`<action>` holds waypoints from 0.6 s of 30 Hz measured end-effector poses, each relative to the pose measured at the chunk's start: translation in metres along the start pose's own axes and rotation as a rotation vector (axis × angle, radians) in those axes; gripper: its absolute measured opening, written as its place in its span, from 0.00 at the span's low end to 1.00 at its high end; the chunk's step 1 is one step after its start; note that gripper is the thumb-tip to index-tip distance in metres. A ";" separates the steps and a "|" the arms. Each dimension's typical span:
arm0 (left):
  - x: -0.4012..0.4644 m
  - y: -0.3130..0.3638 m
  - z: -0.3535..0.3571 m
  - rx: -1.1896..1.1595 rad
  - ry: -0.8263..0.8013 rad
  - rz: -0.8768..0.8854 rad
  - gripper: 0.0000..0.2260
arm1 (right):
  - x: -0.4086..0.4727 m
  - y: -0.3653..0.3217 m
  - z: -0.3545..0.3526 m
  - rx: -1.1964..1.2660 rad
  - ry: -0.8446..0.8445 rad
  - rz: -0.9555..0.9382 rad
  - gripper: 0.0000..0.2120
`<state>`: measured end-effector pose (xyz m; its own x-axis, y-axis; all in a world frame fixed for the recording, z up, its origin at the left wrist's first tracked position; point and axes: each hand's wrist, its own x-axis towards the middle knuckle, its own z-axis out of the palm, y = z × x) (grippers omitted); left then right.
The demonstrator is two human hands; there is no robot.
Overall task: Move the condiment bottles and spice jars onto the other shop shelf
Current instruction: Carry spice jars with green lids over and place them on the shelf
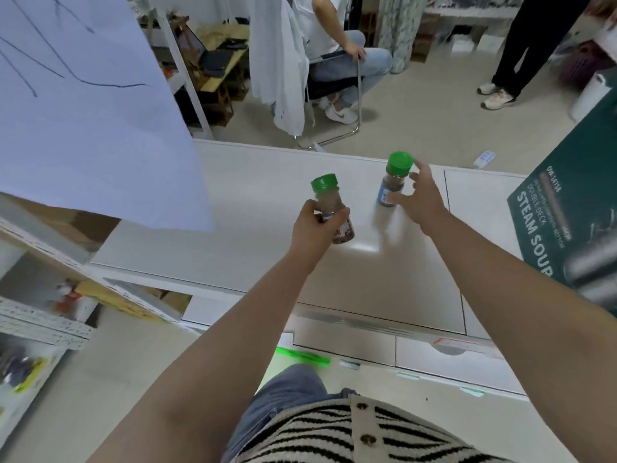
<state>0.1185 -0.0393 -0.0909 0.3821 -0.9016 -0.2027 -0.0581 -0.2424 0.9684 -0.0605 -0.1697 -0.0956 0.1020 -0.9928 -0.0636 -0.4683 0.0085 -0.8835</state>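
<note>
left hand: my left hand (315, 228) grips spice jar 1 (332, 212) around its lower body, thumb on the right side, jar tilted, base low over the shelf top but I can't tell if it touches.
right hand: my right hand (419, 195) has fingers spread and relaxed around spice jar 2 (394, 180), touching or just off its right side; blurred, so I can't call it a grip. Reads as released.
jar 2 position: upright on the white shelf top (250, 208), far-right of jar 1, near the far edge.
risk 1: jar 2 sits close to the far edge; a knock from my fingertips could send it off onto the floor behind.
risk 2: jar 1 is tilted; set down like this it may tip and roll on the glossy surface.
risk 3: both green caps look seated, can't confirm tight; a fall could spill.
edges: far edge runs just behind jar 2; near edge drops to a lower shelf.
open room: wide bare surface left and near of both jars.
obstacles: green steam pot box (567, 235) crowds the right; hanging paper sheet (83, 111) overhangs the left.
</note>
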 end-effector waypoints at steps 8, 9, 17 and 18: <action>-0.013 0.011 -0.020 -0.265 -0.129 -0.222 0.14 | 0.013 0.008 0.009 0.006 0.037 0.003 0.17; -0.017 0.013 -0.021 -0.280 -0.137 -0.247 0.15 | 0.007 0.007 0.007 0.022 0.026 0.014 0.18; -0.065 0.011 -0.010 -0.438 -0.060 -0.298 0.10 | -0.074 -0.009 -0.008 0.199 -0.156 0.086 0.14; -0.075 0.006 -0.012 -0.469 -0.031 -0.296 0.09 | -0.088 -0.012 -0.010 0.243 -0.193 0.108 0.14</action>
<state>0.1001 0.0308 -0.0678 0.2917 -0.8314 -0.4729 0.4672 -0.3076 0.8289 -0.0727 -0.0839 -0.0748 0.2383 -0.9438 -0.2291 -0.2646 0.1639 -0.9503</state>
